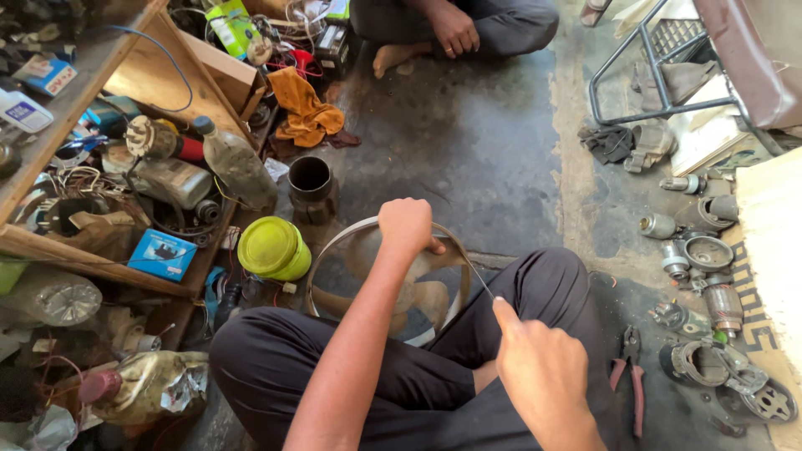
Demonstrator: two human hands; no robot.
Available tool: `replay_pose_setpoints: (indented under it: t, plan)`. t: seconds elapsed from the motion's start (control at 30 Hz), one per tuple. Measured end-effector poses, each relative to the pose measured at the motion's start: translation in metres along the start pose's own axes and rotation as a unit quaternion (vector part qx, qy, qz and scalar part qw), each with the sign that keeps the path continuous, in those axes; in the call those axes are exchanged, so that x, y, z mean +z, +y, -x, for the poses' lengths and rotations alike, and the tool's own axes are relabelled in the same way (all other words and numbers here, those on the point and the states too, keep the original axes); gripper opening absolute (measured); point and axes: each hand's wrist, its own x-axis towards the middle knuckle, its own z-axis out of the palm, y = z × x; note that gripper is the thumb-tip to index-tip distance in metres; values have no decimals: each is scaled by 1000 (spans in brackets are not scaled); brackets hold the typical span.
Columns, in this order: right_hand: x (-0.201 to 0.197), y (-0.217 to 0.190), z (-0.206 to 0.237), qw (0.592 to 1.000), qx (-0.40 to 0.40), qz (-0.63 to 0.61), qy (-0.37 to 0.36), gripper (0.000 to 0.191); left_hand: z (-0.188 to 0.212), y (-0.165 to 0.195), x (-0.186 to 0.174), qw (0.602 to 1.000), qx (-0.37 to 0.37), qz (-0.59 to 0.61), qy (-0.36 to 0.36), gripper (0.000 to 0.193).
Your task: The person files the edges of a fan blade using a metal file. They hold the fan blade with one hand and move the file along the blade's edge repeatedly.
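Observation:
I sit cross-legged on the floor in dark trousers. My left hand [407,225] grips the top rim of a round fan [426,294] with pale blades inside a metal ring, which stands between my legs. My right hand [539,367] holds a thin metal rod [480,280], index finger laid along it. The rod's tip points up and left toward the fan's rim, close to my left hand.
A lime green lid [271,248] and a dark metal can [311,185] sit left of the fan. Cluttered wooden shelves [100,259] fill the left side. Pliers [631,367] and several motor parts [702,250] lie on the right. Another person's leg and hand [451,33] sit opposite.

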Motion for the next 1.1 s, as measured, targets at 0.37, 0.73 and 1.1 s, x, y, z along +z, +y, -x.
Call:
replay_pose_setpoints:
  t: [0.37,0.73,1.1]
  plan:
    - [10,16,-5,999,-13,-28,14,33,4,9,-2,1000,11,-4,5,62]
    - [45,1,-14,998,-21,-36,53,45,15,6,-14,1000,2,22,-6,56]
    - [56,-8,-42,998,-22,-50,41,38,23,12,-13,1000,6,21,16,57]
